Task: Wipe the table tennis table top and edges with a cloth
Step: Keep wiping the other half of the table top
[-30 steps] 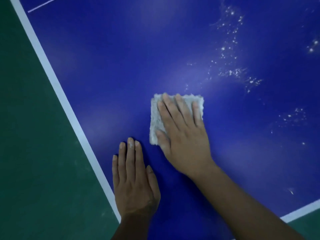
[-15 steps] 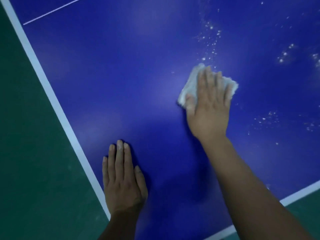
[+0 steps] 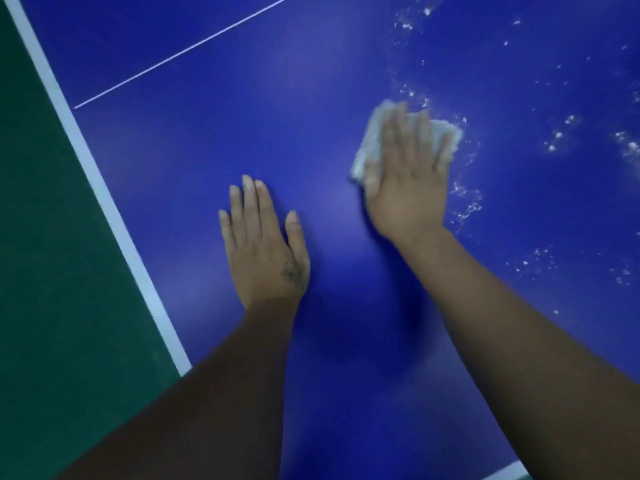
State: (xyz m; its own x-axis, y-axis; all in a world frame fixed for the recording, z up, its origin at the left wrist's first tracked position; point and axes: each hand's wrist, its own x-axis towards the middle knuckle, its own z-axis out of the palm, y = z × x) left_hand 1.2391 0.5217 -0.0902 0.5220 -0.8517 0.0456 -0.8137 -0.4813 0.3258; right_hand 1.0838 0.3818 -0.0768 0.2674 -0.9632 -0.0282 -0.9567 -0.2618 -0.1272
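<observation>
Blue table top fills most of the head view. It is bordered on the left by a white edge line, with green floor beyond. A thin white centre line crosses the upper left.

Cloth position: the pale grey cloth lies on the table top, right of centre, pinned under the right hand.

Right hand: palm down, fingers straight and slightly spread, pressing the cloth flat. Nothing is gripped.

Left hand: flat on the bare surface, fingers straight and close together, thumb set apart, holding nothing. It appears to serve as a brace.

Change: one second ago the cloth sat just beside the left hand, on a stretch free of marks. It has since travelled away from the person and to the right. It now sits at the margin of the white specks. The left hand has stayed planted near the edge line.

Meaning for the task: the stroke has reached the soiled zone. Specks remain scattered above and to the right of the cloth. The surface around the left hand looks clean, so the top is judged partly done. Whether the edges have been wiped cannot be told.
</observation>
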